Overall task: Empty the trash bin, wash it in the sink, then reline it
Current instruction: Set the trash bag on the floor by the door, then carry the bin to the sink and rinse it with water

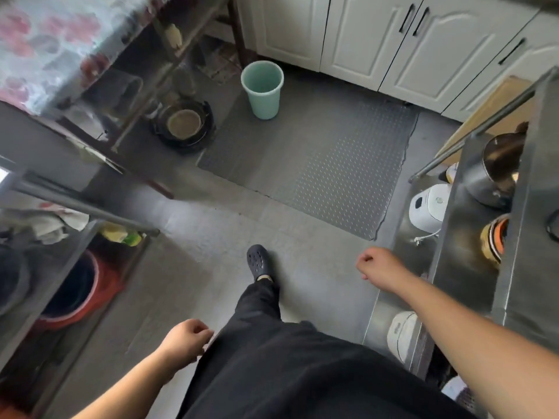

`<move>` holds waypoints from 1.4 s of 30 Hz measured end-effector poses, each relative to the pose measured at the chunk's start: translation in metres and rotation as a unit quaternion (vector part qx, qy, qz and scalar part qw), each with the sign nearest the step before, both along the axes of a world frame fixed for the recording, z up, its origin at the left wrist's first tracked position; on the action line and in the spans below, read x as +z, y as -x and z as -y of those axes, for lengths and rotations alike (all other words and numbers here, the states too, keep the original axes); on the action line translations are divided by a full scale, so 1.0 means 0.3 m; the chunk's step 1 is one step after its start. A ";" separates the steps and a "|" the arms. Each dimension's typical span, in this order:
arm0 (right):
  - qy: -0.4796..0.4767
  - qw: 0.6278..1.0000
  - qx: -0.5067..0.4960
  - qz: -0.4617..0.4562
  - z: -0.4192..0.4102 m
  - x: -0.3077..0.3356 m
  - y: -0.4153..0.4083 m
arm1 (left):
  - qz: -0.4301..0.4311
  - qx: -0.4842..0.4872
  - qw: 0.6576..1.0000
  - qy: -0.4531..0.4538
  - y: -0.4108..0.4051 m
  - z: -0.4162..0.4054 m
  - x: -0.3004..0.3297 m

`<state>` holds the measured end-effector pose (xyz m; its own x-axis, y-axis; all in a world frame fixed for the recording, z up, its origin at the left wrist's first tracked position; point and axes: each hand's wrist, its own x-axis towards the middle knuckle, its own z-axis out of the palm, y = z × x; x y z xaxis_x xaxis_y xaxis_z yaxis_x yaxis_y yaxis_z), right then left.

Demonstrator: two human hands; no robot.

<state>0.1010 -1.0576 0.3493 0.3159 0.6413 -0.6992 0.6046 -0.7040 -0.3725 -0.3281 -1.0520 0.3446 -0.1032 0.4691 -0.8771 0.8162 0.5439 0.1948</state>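
Left hand (186,340) hangs by the hip, fingers loosely curled, nothing in it. Further up, the mint trash bin (262,89) stands upright on the floor at the far left corner of the grey mat (332,164), just in front of the white cabinets (357,40). I can't spot any liner or rubbish inside. Right hand (379,267) is the same deal, loose and empty, beside the steel shelf (465,267). So 2 free hands, well apart from the bin. My guess: it's the walk-up, and next comes a bend down and a grip on the rim.

The bin (263,99) is mint green, the mat (332,164) grey-studded, the tablecloth (45,34) seemingly floral.
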 end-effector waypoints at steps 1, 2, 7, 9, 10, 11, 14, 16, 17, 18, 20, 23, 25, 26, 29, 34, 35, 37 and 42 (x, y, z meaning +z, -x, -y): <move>-0.004 1.000 -0.003 0.001 -0.069 0.002 0.006 | -0.002 -0.003 1.000 0.005 0.003 -0.046 -0.017; -0.002 1.000 -0.004 0.003 -0.127 0.004 0.013 | -0.005 -0.011 1.000 0.007 0.004 -0.097 -0.030; 0.073 0.997 0.033 -0.012 -0.326 0.014 0.053 | -0.001 -0.071 0.997 0.026 -0.015 -0.463 -0.032; 0.099 0.994 0.027 -0.022 -0.382 0.017 0.059 | 0.019 -0.080 0.996 0.019 -0.035 -0.647 -0.019; 0.105 0.994 0.022 -0.022 -0.411 0.016 0.058 | 0.025 -0.088 0.996 0.010 -0.048 -0.746 -0.014; 0.109 0.994 0.018 -0.020 -0.438 0.014 0.052 | 0.030 -0.094 0.995 -0.004 -0.062 -0.846 -0.013; 0.130 0.992 0.006 0.003 -0.500 0.018 0.010 | 0.031 -0.078 0.995 -0.046 -0.114 -1.112 -0.002; 0.140 0.990 -0.008 0.013 -0.533 0.023 -0.033 | 0.034 -0.063 0.996 -0.061 -0.159 -1.246 -0.011; 0.145 0.989 -0.014 0.020 -0.554 0.025 -0.058 | 0.037 -0.061 0.996 -0.061 -0.186 -1.302 -0.017; 0.147 0.988 -0.021 0.027 -0.579 0.025 -0.086 | 0.039 -0.062 0.996 -0.058 -0.216 -1.353 -0.022; 0.153 0.987 -0.036 0.029 -0.638 0.013 -0.148 | 0.043 -0.068 0.996 -0.050 -0.277 -1.439 -0.032; 0.160 0.986 -0.048 0.015 -0.755 -0.016 -0.244 | 0.045 -0.070 0.996 -0.034 -0.370 -1.544 -0.046; 0.174 0.984 -0.028 0.022 -0.860 -0.040 -0.309 | 0.041 -0.072 0.996 -0.015 -0.430 -1.601 -0.044; 0.183 0.983 -0.014 0.026 -0.919 -0.049 -0.344 | 0.039 -0.075 0.996 -0.003 -0.458 -1.627 -0.041; 0.207 0.977 0.042 0.019 -1.142 -0.044 -0.461 | 0.025 -0.085 0.996 0.017 -0.539 -1.719 -0.023; 0.171 0.982 0.082 0.010 -1.606 -0.024 -0.656 | 0.006 -0.040 0.998 -0.050 -0.662 -1.921 0.023; 0.155 0.985 0.080 0.013 -1.719 -0.019 -0.689 | 0.001 -0.031 0.997 -0.064 -0.679 -1.954 0.028; 0.124 0.990 0.067 0.012 -1.940 -0.007 -0.727 | -0.011 -0.027 0.998 -0.061 -0.695 -1.998 0.030; 0.068 0.996 0.057 -0.011 -2.429 -0.011 -0.695 | -0.019 0.022 1.000 0.001 -0.666 -2.132 -0.048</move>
